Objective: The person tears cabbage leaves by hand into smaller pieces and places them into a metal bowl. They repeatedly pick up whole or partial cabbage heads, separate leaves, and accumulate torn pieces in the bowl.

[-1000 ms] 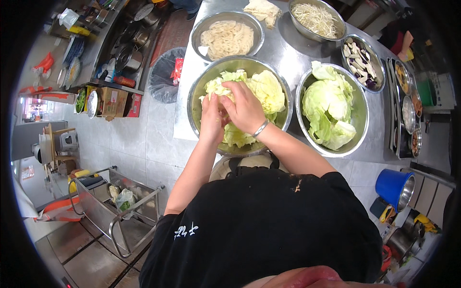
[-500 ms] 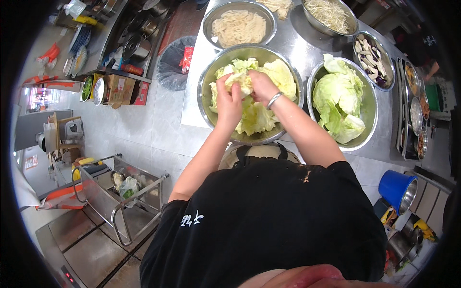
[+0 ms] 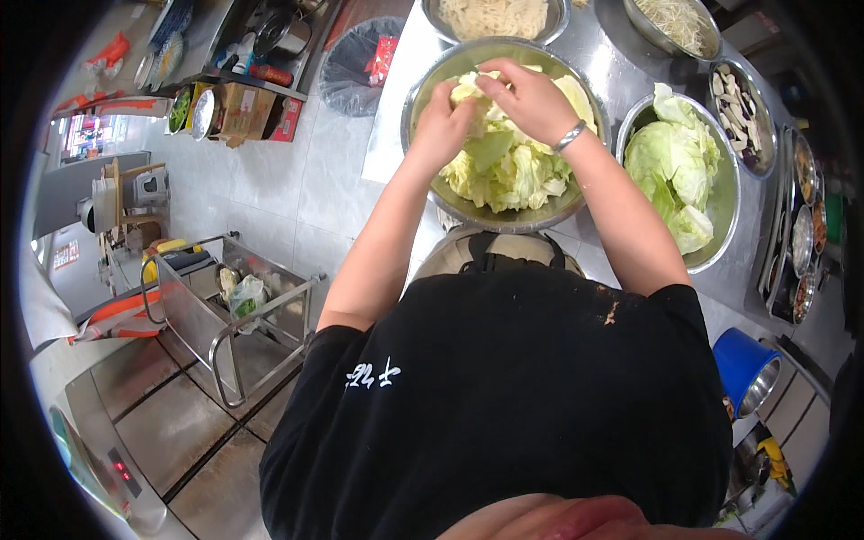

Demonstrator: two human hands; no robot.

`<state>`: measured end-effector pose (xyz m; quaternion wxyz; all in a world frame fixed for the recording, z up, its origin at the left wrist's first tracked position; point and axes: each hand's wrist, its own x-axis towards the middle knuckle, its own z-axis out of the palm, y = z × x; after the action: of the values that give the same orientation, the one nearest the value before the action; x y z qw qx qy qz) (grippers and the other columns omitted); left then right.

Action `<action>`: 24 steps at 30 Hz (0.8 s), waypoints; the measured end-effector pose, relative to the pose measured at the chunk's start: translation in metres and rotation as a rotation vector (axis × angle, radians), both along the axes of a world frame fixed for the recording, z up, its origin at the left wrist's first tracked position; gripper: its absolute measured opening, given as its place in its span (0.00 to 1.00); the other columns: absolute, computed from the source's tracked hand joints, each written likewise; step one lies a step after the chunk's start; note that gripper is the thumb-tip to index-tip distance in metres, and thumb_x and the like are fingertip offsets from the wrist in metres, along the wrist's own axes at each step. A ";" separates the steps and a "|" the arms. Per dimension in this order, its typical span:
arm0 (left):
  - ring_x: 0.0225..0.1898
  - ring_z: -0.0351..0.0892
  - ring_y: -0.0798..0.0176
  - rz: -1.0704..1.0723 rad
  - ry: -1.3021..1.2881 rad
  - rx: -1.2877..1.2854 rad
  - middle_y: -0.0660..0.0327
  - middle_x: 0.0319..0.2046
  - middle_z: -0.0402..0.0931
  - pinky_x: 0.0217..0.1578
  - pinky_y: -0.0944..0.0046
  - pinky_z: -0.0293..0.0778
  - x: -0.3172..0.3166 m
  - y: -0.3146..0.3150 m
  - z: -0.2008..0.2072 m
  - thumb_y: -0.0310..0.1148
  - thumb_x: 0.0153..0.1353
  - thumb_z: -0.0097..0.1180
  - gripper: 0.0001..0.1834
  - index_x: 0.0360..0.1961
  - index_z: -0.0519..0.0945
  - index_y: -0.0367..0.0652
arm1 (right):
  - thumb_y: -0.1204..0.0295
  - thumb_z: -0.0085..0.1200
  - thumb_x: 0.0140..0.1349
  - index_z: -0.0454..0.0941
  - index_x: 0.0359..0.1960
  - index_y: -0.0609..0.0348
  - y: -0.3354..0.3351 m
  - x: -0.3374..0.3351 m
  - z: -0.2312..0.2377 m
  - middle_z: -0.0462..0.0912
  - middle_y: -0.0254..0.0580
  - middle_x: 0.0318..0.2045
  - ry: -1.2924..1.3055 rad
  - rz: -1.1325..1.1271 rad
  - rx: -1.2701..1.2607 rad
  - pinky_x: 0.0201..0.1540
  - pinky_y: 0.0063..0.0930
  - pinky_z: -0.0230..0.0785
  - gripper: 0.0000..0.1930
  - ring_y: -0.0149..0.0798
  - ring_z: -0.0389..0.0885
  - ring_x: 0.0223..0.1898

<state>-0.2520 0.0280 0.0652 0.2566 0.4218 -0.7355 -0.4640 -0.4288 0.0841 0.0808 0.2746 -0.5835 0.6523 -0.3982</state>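
The table (image 3: 596,56) carries a bowl (image 3: 517,218) of loose lettuce (image 3: 504,171), beside a second bowl (image 3: 727,200) of it. Over the first bowl's far part, the left hand (image 3: 443,124) and right hand (image 3: 537,105) curve close to the lettuce; whether either grip holds any, I cannot tell. A bracelet (image 3: 569,137) rings the right wrist.

White brush-style characters (image 3: 371,375) run across the person's left side of the black shirt (image 3: 513,387), below the fingers (image 3: 457,115). Far lower left of the fingers, red lit digits (image 3: 121,467) glow on a small dark display (image 3: 133,484). Level with the digits' side but higher, well left of the fingers, a pale sheet (image 3: 66,255) bears reddish marks, possibly lettering, too small to read.
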 end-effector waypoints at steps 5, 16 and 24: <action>0.41 0.79 0.36 0.022 -0.037 -0.123 0.36 0.36 0.78 0.43 0.47 0.73 -0.018 0.019 0.014 0.36 0.69 0.47 0.20 0.57 0.66 0.35 | 0.49 0.51 0.66 0.82 0.42 0.60 -0.015 0.015 -0.021 0.83 0.43 0.23 -0.243 -0.219 0.067 0.32 0.36 0.72 0.24 0.42 0.82 0.26; 0.30 0.74 0.66 0.234 0.101 -0.037 0.55 0.37 0.76 0.33 0.62 0.72 -0.013 0.016 0.015 0.37 0.73 0.44 0.15 0.54 0.68 0.38 | 0.42 0.51 0.64 0.81 0.47 0.63 -0.021 -0.021 -0.025 0.85 0.54 0.34 0.176 -0.416 -0.009 0.46 0.43 0.75 0.31 0.55 0.83 0.38; 0.34 0.79 0.62 0.277 0.259 0.103 0.53 0.33 0.77 0.32 0.62 0.74 -0.028 0.027 0.001 0.39 0.75 0.44 0.14 0.50 0.70 0.39 | 0.50 0.46 0.69 0.80 0.42 0.60 -0.002 0.031 -0.017 0.84 0.54 0.31 -0.157 -0.175 -0.014 0.42 0.45 0.74 0.23 0.54 0.84 0.36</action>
<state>-0.2805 0.0550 0.0658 0.3886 0.4684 -0.6064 -0.5117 -0.3980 0.0825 0.0637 0.2852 -0.4933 0.6743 -0.4698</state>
